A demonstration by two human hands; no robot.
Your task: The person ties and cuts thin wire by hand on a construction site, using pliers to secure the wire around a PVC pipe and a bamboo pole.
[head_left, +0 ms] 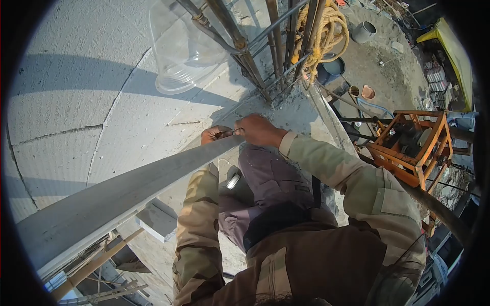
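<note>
My left hand (217,134) and right hand (260,130) pinch a thin piece (230,131) beside the end of a long grey bar (132,187) – grip closed, nothing released, whether attached or loose unclear.

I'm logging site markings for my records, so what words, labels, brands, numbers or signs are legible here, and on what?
No text can be read anywhere.
Stacked pale packs: too small and blurred to tell.
Orange-framed machine: no legible marking.
Long grey beam: no lettering visible.
</note>
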